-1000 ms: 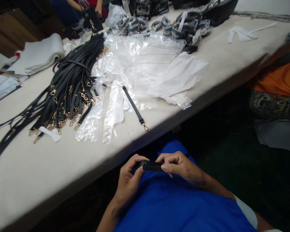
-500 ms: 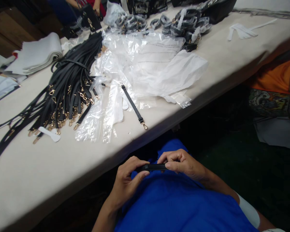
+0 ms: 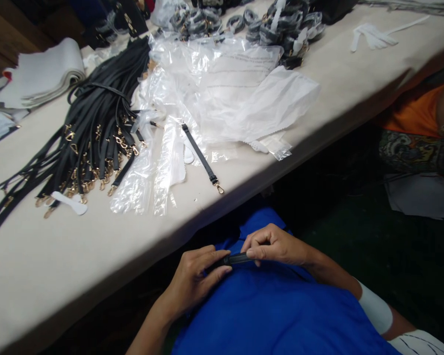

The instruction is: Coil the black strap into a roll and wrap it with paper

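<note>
Below the table edge, over my blue-clad lap, both hands pinch one short black strap (image 3: 236, 258). My left hand (image 3: 194, 281) grips its left end between thumb and fingers. My right hand (image 3: 276, 245) holds the right end with bent fingers. On the table (image 3: 59, 256) just above lies a single black strap with a gold clasp (image 3: 202, 159), partly resting on clear plastic bags (image 3: 222, 93).
A large bundle of black straps with gold clasps (image 3: 96, 133) lies at the table's left. Coiled wrapped straps (image 3: 281, 29) sit at the back. Folded white sheets (image 3: 44, 74) are at far left. A person in orange (image 3: 418, 113) sits at the right.
My hands have drawn closer together along the strap, so less of it shows between them. The view has tilted slightly downward.
</note>
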Demonstrator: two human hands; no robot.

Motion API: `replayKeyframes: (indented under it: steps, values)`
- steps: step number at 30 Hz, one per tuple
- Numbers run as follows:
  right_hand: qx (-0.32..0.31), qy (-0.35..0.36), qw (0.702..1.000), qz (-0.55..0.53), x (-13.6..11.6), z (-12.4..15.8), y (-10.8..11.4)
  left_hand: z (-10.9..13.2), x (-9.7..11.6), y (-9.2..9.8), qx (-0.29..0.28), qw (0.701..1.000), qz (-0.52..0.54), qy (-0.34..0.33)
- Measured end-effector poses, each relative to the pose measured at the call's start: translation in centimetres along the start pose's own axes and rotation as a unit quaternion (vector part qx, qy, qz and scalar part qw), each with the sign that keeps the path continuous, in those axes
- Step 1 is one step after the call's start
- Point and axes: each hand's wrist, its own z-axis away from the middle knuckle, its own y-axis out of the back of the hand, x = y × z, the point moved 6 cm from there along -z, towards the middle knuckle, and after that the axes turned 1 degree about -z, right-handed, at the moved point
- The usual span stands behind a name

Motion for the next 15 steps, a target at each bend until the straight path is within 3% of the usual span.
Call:
replayKeyframes:
  steps: [6,11,15]
  values:
    - [0.0,-0.042,0.996,0.072,2.1,-0.1,-0.9,0.5,-0.3,-0.4,0.004,1.0,-0.022,0.001]
    - [-0.056,-0.105,0.976,0.182,2.5,-0.1,-1.5,0.7,0.0,-1.6,-0.042,0.998,-0.039,0.005]
    - [-0.077,-0.109,0.981,0.143,2.5,-0.7,-1.5,0.9,0.0,-1.9,-0.037,0.999,-0.029,-0.013]
